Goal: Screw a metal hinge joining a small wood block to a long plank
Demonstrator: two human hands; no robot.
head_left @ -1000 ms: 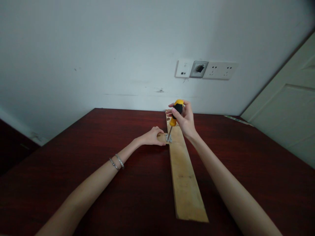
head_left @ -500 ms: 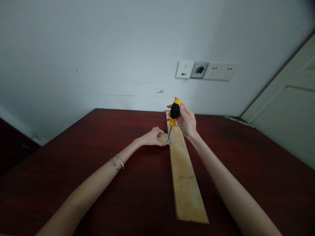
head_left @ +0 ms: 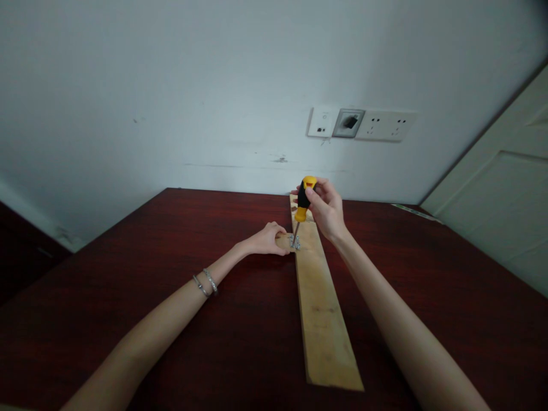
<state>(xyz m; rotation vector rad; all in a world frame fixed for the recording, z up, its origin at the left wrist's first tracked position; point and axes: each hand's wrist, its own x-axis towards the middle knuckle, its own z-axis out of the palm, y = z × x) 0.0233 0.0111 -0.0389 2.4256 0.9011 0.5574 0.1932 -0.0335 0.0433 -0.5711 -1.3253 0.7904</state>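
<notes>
A long wooden plank (head_left: 319,297) lies on the dark red desk (head_left: 128,297), running from mid-desk to the back edge. Towards its far end, the left hand (head_left: 265,240) is curled on a small wooden block (head_left: 282,241) against the plank's left side, beside a metal bracket (head_left: 294,242). The right hand (head_left: 327,211) grips a yellow-and-black screwdriver (head_left: 303,200), tip down on the bracket.

Pale raw-wood plank (head_left: 319,297), small shiny metal bracket (head_left: 294,242), glossy dark wood-grain table (head_left: 128,297).
</notes>
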